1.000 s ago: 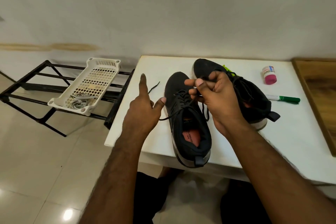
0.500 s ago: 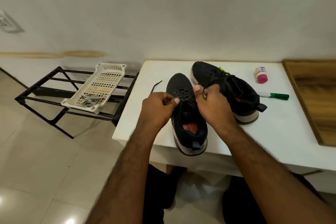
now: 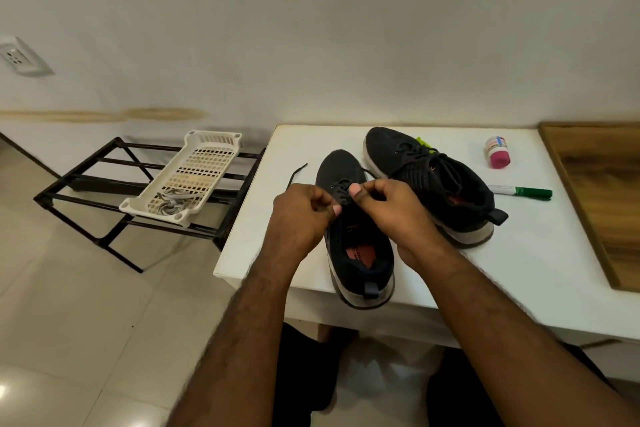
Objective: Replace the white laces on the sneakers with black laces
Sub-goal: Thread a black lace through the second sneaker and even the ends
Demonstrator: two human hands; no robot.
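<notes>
head view: your left hand [image 3: 303,215] and right hand [image 3: 391,206] each pinch the black lace [image 3: 296,174] over the near sneaker [image 3: 360,253] on the table [image 3: 249,246]; far sneaker [image 3: 429,180] looks laced, so you're likely finishing.

- left hand [image 3: 300,215] and right hand [image 3: 398,215]: bare, no rings, watch or gloves
- both forearms bare and hairy, no sleeves in view
- dark trousers [image 3: 304,374] at 6 o'clock, on both legs

Soft even light, wide-angle bending, floor [image 3: 52,340] glare.
</notes>
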